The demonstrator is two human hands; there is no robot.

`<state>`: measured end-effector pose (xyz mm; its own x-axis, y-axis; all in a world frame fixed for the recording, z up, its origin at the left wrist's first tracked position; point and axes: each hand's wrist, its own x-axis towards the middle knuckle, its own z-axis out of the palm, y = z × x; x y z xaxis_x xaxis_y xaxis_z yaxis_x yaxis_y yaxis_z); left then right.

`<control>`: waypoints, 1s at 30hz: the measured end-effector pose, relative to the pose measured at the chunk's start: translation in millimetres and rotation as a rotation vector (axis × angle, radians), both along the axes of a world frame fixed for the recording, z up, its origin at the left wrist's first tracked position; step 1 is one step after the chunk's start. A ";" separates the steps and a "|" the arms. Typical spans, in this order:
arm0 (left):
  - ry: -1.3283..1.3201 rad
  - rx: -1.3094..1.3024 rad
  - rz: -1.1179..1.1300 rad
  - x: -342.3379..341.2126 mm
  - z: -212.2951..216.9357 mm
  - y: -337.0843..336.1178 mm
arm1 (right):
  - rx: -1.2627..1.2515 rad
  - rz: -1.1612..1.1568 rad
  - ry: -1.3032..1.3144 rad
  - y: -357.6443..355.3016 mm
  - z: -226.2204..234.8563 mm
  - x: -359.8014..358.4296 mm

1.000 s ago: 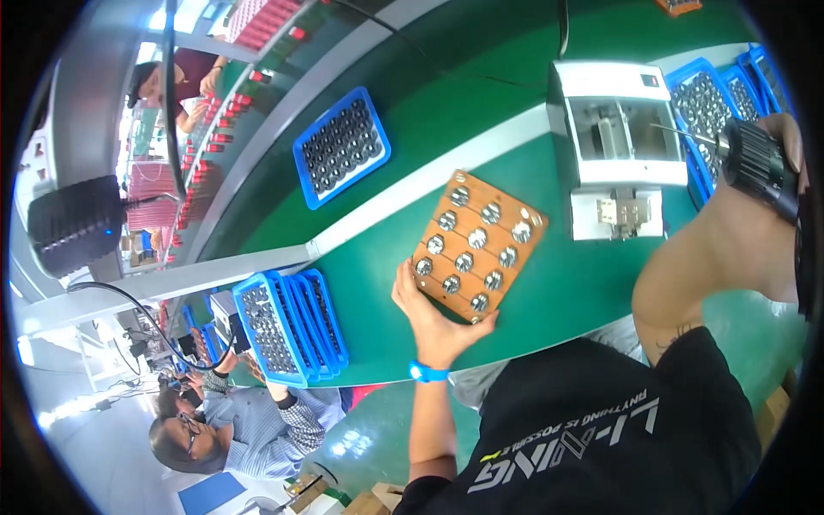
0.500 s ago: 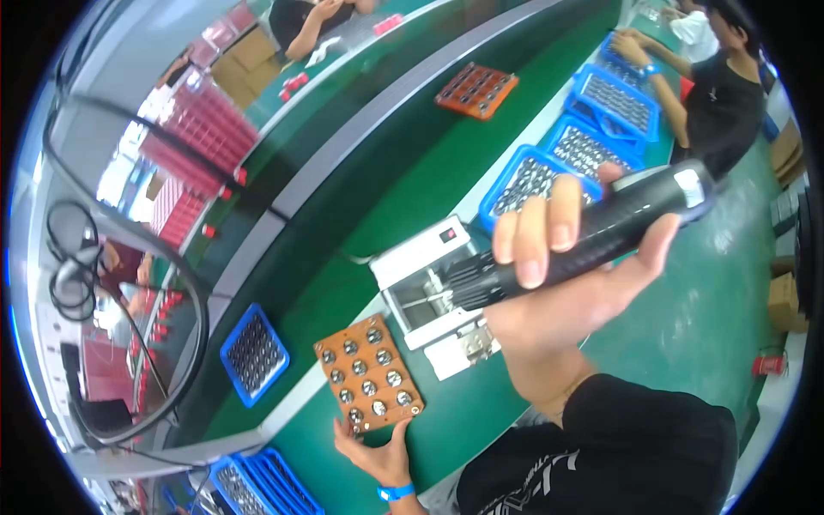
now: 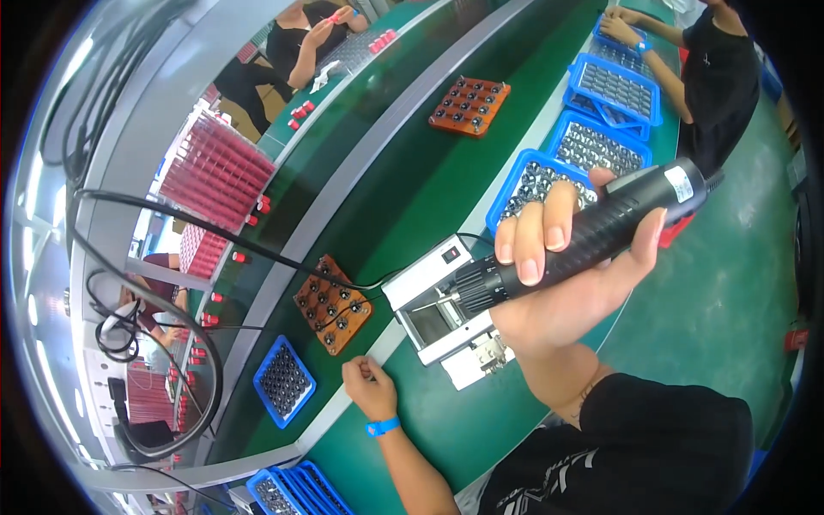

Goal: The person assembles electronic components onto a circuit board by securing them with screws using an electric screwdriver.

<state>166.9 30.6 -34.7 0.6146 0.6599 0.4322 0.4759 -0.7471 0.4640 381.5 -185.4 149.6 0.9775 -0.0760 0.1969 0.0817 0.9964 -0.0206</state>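
Note:
My right hand [image 3: 592,283] is wrapped round a black electric screwdriver [image 3: 601,223], its ribbed collar pointing left. The bit end reaches over a small white boxy machine [image 3: 429,273], which looks like a screw feeder with a dark tray and a power switch. My left hand [image 3: 371,390], a blue band on its wrist, rests with curled fingers by the pale table edge and holds nothing that I can see. Just beyond it, on the green belt, lies an orange-brown fixture board [image 3: 330,302] bearing rows of round shiny metal parts.
A similar board [image 3: 469,106] sits farther along the belt. A blue tray [image 3: 284,383] of dark parts lies at left; stacked blue trays [image 3: 296,491] stand below. More blue trays [image 3: 525,184] hold metal parts at right, near a co-worker [image 3: 719,81]. A black cable [image 3: 215,230] crosses the view.
The near board has moved from the green worktop onto the belt, and my left hand has let go of it and curled. My right hand still grips the screwdriver over the feeder.

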 end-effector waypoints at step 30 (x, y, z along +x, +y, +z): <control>-0.425 -2.443 -0.300 424.5 18.8 21.6 | 0.021 -0.346 0.326 -18.4 -22.7 74.3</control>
<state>591.5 52.3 -16.0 0.8590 -0.0836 -0.5051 0.2117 0.9563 0.2017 455.8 -203.8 126.9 0.9047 -0.4084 -0.1209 0.4011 0.9125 -0.0807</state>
